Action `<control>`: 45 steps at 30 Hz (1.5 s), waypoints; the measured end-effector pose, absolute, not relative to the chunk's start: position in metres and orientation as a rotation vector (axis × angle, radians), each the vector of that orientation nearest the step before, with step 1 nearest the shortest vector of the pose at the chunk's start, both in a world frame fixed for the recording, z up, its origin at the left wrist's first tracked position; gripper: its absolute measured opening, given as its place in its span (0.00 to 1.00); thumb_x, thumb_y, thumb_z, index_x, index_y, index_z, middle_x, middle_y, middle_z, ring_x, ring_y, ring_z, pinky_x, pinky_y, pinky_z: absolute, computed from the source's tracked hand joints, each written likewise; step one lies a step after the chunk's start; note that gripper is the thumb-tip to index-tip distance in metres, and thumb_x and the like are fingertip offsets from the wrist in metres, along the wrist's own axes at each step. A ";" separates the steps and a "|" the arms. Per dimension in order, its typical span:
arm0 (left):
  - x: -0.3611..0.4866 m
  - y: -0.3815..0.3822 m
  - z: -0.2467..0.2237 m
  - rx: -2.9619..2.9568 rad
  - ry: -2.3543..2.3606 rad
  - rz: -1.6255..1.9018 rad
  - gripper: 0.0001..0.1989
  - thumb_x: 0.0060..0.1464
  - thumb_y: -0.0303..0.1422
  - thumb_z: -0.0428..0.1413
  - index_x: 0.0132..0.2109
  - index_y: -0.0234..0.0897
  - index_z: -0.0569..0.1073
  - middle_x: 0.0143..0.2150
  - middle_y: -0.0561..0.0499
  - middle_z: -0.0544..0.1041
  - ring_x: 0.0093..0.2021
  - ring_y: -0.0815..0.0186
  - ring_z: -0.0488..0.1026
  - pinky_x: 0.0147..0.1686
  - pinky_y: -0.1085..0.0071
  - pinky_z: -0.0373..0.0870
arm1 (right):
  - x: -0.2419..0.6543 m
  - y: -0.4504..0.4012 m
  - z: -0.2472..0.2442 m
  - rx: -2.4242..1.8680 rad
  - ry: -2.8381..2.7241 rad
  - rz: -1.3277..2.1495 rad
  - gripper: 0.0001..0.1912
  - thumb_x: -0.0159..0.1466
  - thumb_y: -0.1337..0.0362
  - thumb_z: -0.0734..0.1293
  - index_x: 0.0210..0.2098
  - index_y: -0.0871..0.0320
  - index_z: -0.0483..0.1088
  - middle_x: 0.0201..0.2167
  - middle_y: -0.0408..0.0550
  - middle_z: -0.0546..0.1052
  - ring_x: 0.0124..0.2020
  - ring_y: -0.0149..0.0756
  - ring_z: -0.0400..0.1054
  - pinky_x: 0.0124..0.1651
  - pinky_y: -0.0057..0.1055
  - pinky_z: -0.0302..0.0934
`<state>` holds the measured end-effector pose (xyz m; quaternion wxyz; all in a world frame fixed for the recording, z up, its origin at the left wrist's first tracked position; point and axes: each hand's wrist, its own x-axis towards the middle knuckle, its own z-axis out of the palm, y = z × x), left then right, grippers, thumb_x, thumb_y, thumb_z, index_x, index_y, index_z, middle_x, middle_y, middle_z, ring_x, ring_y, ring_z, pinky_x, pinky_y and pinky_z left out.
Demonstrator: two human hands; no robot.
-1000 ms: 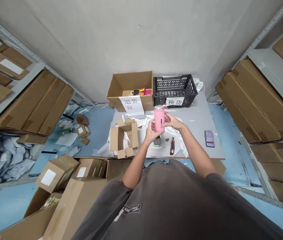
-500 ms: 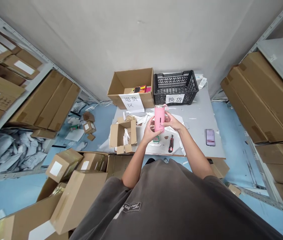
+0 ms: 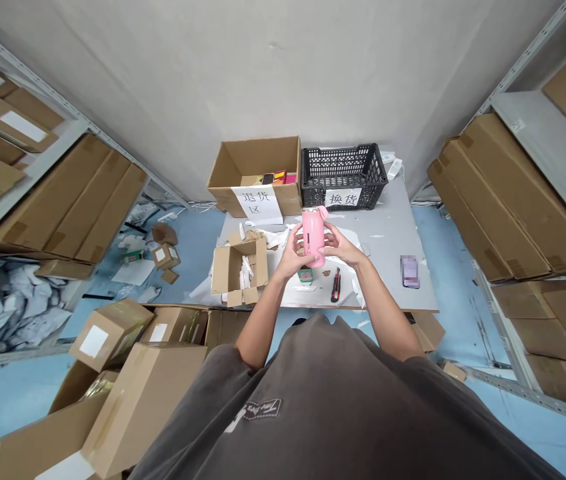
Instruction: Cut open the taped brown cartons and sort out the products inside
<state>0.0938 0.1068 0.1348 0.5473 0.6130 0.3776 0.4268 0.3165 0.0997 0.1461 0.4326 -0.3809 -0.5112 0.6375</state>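
A pink insulated bottle (image 3: 313, 235) with dark lettering and a pink strap or loop at its top is held nearly upright above the table. My left hand (image 3: 291, 255) is closed around its left side, and my right hand (image 3: 343, 245) grips it from the right. Below the bottle, a small green box (image 3: 305, 275) lies on white paper. A red and black box cutter (image 3: 336, 285) rests to the right of it. On the left stands an opened small carton (image 3: 220, 270) with white packing pieces inside.
At the table's back are a large cardboard box (image 3: 216, 195) with a paper sign and a black plastic crate (image 3: 385, 170). A phone (image 3: 410, 272) lies on the right of the table (image 3: 387, 233). Stacked cartons (image 3: 150, 393) stand at lower left; loaded shelves flank both sides.
The bottle has turned slightly in my hands, its lettering shifting left and its top loop showing more clearly. The whole view has shifted a little. Both hands keep hold.
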 end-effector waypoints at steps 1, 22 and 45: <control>0.091 0.107 0.135 1.446 0.875 1.008 0.60 0.47 0.48 0.77 0.80 0.52 0.55 0.68 0.39 0.72 0.60 0.51 0.78 0.53 0.56 0.82 | 0.316 0.098 0.146 -0.931 -1.261 1.641 0.56 0.55 0.53 0.84 0.76 0.42 0.57 0.56 0.52 0.79 0.53 0.48 0.78 0.50 0.44 0.79; 0.083 0.089 0.151 1.516 0.894 0.983 0.67 0.49 0.45 0.76 0.84 0.52 0.44 0.71 0.38 0.68 0.61 0.49 0.79 0.53 0.56 0.84 | 0.292 0.088 0.148 -1.009 -1.273 1.541 0.62 0.57 0.53 0.83 0.80 0.40 0.47 0.63 0.54 0.74 0.55 0.50 0.78 0.55 0.47 0.78; 0.087 0.085 0.157 1.433 0.895 0.961 0.69 0.46 0.44 0.77 0.84 0.52 0.42 0.72 0.35 0.67 0.64 0.48 0.76 0.54 0.57 0.81 | 0.286 0.085 0.140 -1.034 -1.294 1.485 0.54 0.59 0.51 0.80 0.78 0.43 0.54 0.61 0.53 0.75 0.56 0.50 0.76 0.57 0.49 0.76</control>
